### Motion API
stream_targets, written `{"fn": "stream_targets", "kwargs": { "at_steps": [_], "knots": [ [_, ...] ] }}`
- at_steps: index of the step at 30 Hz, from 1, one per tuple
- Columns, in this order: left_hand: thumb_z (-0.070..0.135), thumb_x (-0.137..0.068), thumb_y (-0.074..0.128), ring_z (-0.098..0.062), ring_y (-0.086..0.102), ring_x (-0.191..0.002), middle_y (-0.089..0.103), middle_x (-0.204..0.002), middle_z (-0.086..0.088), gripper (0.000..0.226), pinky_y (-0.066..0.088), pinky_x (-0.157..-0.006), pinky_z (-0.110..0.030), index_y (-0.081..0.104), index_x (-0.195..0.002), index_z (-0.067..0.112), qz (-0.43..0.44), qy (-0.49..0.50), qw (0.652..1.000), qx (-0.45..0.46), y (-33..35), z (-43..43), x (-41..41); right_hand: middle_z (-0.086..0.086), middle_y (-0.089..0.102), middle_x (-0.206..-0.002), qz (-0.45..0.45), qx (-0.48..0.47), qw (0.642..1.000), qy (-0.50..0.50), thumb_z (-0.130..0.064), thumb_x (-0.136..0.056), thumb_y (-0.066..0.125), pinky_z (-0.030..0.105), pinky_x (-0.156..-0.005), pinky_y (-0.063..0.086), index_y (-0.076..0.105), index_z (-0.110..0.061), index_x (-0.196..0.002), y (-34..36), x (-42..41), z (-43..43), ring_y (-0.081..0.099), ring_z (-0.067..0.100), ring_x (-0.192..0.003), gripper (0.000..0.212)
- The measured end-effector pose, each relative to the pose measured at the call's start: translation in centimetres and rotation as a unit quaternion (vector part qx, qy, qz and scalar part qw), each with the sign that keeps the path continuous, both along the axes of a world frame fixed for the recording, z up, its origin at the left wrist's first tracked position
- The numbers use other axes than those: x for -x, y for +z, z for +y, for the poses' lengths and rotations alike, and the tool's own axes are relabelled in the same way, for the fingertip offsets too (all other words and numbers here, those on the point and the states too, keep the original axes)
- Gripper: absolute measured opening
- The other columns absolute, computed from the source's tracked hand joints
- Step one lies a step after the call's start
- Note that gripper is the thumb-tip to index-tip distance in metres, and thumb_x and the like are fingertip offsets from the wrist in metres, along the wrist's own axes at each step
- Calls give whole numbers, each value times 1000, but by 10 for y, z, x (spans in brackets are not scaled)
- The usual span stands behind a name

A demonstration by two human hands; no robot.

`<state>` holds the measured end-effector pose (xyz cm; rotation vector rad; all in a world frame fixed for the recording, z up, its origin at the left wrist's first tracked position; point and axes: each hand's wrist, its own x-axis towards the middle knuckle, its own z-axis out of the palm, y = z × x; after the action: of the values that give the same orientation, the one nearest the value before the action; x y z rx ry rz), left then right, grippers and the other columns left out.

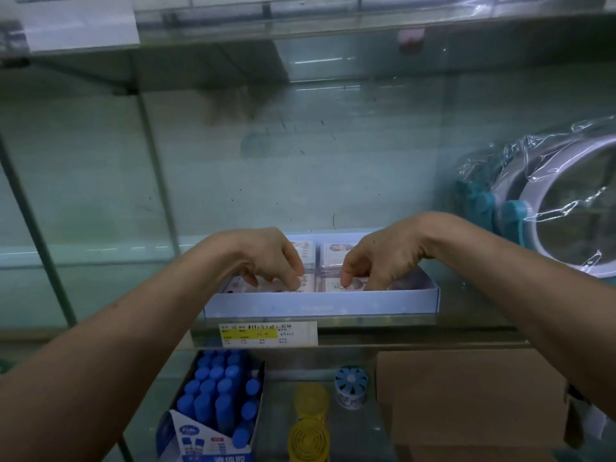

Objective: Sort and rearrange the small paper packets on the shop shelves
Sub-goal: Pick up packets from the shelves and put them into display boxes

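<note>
A scratched glass shelf is shown. At its front edge, flat glossy packets are kept in a shallow pale-blue card tray. Front packets are pinched by the curled left hand and right hand. A plastic-wrapped ring stands right.

Writing on price tag unreadable.

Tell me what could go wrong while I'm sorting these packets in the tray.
The tray sits near the front edge of the glass shelf; a pull toward you could tip it onto the blue-capped tubes below. With left hand and right hand both gripping packets, fingers may drag neighbouring ones askew.
</note>
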<state>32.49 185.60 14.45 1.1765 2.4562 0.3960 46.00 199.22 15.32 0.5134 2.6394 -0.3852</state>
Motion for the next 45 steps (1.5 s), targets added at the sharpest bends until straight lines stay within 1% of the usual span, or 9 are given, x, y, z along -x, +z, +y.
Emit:
{"fn": "stream_targets", "kwargs": {
  "at_steps": [5,16,21,25,31,34,37,41,45],
  "knots": [
    [26,-80,74,-17,53,-105,55,-108,5,37,47,-75,-27,65,-116,24,7,-1,1000,21,0,2,-2,-3,35,-147,23,-12,1000,12,-31,-84,70,39,-107,42,45,-28,-138,-3,4,-7,42,27,-131,60],
    [19,-82,72,-17,56,-106,60,-116,3,40,49,-78,-26,63,-121,19,13,8,1000,18,1,-2,-4,-4,45,-140,66,-22,997,33,-38,-88,63,35,-109,40,51,-30,-134,-7,-5,-9,47,20,-126,48],
    [19,-86,68,-15,56,-89,60,-117,-1,38,45,-74,-25,62,-123,20,85,18,996,-29,4,5,-9,-5,50,-136,120,-10,992,28,-36,-88,64,34,-105,42,58,-28,-129,4,-6,-9,48,18,-123,42],
    [22,-88,63,-23,51,-119,48,-141,-4,57,39,-92,-28,44,-141,23,154,34,988,-8,-2,7,-7,-2,40,-145,131,-89,987,15,-42,-86,65,41,-111,32,49,-29,-137,1,8,-8,41,22,-131,55],
    [25,-89,59,-24,51,-116,50,-138,-3,52,42,-98,-34,46,-140,26,173,45,983,49,-8,10,-8,-2,47,-141,103,-79,992,7,-41,-86,64,38,-105,36,50,-23,-137,-8,16,-10,44,21,-125,55],
    [19,-90,58,-22,55,-107,57,-125,-6,37,42,-91,-30,57,-127,21,152,75,985,-22,-5,10,-15,0,49,-140,137,-94,986,8,-37,-89,62,38,-108,36,53,-20,-135,0,19,-15,46,22,-126,50],
    [16,-90,59,-23,53,-121,55,-135,-9,43,37,-100,-26,53,-133,10,132,136,969,-160,2,3,-18,2,57,-133,289,-44,956,5,-22,-93,58,24,-101,38,59,-12,-128,11,18,-25,52,19,-121,37],
    [11,-87,58,-30,56,-118,58,-130,-15,46,44,-101,-35,52,-132,7,113,249,895,-351,6,-24,-17,7,66,-120,451,85,888,-20,-9,-91,53,25,-92,44,68,-5,-113,12,25,-55,59,20,-112,27],
    [12,-83,58,-32,57,-115,55,-131,-15,57,48,-97,-40,44,-139,10,118,318,840,-424,4,-66,-20,12,69,-113,500,186,846,-14,-12,-90,53,32,-89,50,70,1,-104,-1,40,-102,63,22,-102,25]
  ]
}}
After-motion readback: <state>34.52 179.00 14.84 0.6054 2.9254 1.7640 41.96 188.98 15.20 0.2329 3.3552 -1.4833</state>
